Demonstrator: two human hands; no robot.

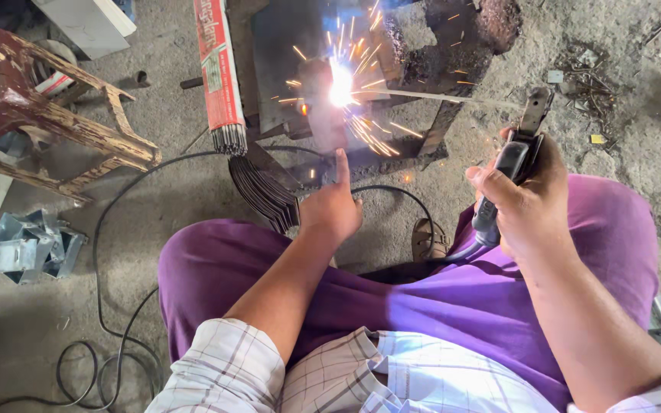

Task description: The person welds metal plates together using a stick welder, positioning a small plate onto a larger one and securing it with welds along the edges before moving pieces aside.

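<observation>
Clenched round the electrode holder (508, 180), the right hand (525, 206) feeds the rod (430, 95) to the arc (340, 86); the left hand (333, 208), holding nothing, props a finger against the metal piece (323, 115). Judged best: keep the rod steady and the arc short. Sparks spray over the dark steel on the floor.
</observation>
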